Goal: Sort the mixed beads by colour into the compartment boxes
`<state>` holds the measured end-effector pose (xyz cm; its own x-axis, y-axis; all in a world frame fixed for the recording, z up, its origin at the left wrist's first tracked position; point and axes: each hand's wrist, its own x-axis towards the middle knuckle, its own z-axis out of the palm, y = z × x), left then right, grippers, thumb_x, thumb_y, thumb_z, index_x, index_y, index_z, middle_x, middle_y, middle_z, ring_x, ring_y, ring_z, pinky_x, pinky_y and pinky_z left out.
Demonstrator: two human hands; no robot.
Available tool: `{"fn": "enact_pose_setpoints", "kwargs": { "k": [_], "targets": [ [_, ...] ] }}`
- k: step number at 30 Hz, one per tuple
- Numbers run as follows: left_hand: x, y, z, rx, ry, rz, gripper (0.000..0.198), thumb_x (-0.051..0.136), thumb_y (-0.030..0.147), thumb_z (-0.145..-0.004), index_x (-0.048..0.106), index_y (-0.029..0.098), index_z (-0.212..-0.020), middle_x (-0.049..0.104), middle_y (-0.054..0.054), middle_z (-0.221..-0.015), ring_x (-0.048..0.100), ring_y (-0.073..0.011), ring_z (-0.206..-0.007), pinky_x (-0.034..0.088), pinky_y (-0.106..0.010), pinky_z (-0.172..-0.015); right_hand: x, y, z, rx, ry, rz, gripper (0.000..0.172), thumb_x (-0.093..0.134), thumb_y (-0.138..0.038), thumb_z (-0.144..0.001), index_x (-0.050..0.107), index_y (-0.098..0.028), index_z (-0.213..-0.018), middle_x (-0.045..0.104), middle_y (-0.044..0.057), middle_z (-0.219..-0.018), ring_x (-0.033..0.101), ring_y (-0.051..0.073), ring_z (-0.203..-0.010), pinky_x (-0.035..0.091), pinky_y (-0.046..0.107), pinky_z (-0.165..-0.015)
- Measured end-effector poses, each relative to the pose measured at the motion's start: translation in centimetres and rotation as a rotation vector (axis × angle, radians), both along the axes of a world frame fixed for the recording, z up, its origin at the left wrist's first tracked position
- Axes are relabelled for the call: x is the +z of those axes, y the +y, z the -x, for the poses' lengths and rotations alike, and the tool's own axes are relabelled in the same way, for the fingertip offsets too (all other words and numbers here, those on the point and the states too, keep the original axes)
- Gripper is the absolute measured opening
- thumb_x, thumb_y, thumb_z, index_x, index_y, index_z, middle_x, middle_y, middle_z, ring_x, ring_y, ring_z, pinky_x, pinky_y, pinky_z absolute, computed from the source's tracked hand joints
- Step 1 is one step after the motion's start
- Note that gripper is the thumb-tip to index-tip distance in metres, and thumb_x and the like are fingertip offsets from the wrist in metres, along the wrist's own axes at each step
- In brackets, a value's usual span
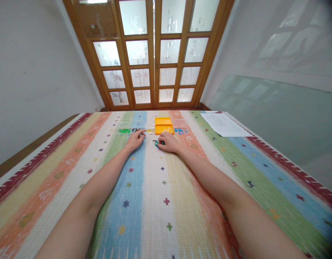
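Observation:
Small mixed-colour pieces (156, 144) lie in a pile on the striped cloth, partly under my right hand (168, 142), whose fingers are curled down over them. My left hand (135, 139) rests with fingers apart at the near edge of the clear boxes. Beyond the hands stands an open yellow box (164, 121) with white pieces in it. Left of it are clear boxes with green pieces (125, 131), dark red pieces (135, 130) and yellow pieces (149, 131). Blue pieces (179, 131) lie in a clear box to its right.
A striped, patterned cloth (155, 187) covers the table. White paper sheets (225, 124) lie at the far right. Behind the table are wooden doors with glass panes (170, 51), and a pale glass panel (276, 118) leans at the right wall.

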<state>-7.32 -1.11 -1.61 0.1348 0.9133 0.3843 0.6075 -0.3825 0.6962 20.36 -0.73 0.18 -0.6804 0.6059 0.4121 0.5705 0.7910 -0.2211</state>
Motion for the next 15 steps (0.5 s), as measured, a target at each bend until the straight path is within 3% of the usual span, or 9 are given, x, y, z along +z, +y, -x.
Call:
{"fn": "enact_pose_setpoints", "kwargs": {
  "k": [8, 15],
  "targets": [
    [0.5, -0.6, -0.5, -0.055, 0.149, -0.057, 0.042, 0.055, 0.022, -0.094, 0.069, 0.019, -0.133, 0.077, -0.006, -0.109, 0.064, -0.0168, -0.077, 0.052, -0.031, -0.081, -0.2, 0.3, -0.2, -0.009, 0.096, 0.025, 0.017, 0.067, -0.027, -0.094, 0.069, -0.020, -0.079, 0.068, 0.005, -0.088, 0.059, 0.021, -0.091, 0.042, 0.033, -0.083],
    [1.5, -1.7, -1.5, -0.141, 0.274, -0.076, 0.036, 0.054, 0.024, -0.096, 0.072, 0.023, -0.127, 0.077, -0.007, -0.114, 0.069, -0.0221, -0.098, 0.053, -0.037, -0.095, -0.1, 1.8, -1.5, -0.220, 0.334, 0.025, 0.018, 0.064, -0.030, -0.093, 0.068, -0.021, -0.079, 0.070, 0.006, -0.085, 0.060, 0.021, -0.083, 0.044, 0.034, -0.079]
  ]
}}
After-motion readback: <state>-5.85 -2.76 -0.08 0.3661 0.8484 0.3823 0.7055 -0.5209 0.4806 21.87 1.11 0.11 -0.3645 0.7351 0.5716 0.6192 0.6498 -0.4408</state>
